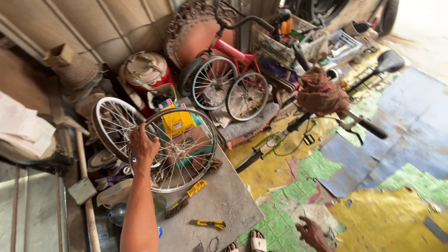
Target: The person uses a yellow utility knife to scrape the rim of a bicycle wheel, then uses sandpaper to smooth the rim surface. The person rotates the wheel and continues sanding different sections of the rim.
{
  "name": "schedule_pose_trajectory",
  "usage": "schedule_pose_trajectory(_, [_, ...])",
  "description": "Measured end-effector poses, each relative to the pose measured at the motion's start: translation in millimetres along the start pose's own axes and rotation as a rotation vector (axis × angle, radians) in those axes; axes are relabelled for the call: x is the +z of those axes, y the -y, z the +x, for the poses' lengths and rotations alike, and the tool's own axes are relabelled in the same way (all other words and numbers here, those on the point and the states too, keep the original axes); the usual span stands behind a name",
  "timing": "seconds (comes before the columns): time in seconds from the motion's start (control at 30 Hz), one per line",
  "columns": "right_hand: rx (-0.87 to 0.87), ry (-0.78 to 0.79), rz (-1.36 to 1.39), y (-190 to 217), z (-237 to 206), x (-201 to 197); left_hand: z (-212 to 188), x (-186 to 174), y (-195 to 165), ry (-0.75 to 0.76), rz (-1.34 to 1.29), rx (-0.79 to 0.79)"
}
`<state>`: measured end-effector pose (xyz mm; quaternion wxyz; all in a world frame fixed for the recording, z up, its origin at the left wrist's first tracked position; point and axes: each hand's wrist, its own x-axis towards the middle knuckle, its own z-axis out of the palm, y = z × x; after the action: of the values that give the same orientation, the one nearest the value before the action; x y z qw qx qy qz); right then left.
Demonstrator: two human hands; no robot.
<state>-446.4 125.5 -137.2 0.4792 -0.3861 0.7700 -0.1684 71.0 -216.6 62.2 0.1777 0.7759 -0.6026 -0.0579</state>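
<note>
My left hand point(142, 144) reaches up and grips the left rim of a spoked silver bicycle wheel point(186, 154), which stands upright on a grey slab point(228, 200). A second spoked wheel point(109, 123) leans just behind it to the left. My right hand point(310, 232) hangs low at the bottom right with its fingers apart and nothing in it, above the patchy floor. My sandalled feet point(255, 242) show at the bottom edge.
A yellow-handled brush point(186, 198) and a yellow utility knife point(210, 224) lie on the slab. Behind the wheel sits a yellow container point(177, 122). A small red bicycle point(231, 70) stands further back. A bike frame with a brown rag point(319, 93) lies right.
</note>
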Motion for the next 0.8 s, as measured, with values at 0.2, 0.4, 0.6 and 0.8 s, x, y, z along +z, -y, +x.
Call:
schedule_pose_trajectory(0.2, [-0.185, -0.013, 0.045, 66.7, 13.0, 22.8, -38.9, 52.6, -33.2, -0.379, -0.149, 0.302])
schedule_pose_trajectory(0.4, [-0.388, -0.032, 0.101, 149.5, 20.1, 23.7, -148.2, 129.2, -118.0, -0.231, -0.401, 0.52])
schedule_pose_trajectory(0.6, [-0.514, -0.073, 0.103, 196.9, 16.5, -17.1, -220.3, 131.4, -182.2, 0.018, -0.645, 0.57])
schedule_pose_trajectory(0.8, [-0.568, -0.122, 0.125, 185.7, 38.1, -90.2, -232.5, 138.2, -258.2, 0.08, -0.7, 0.572])
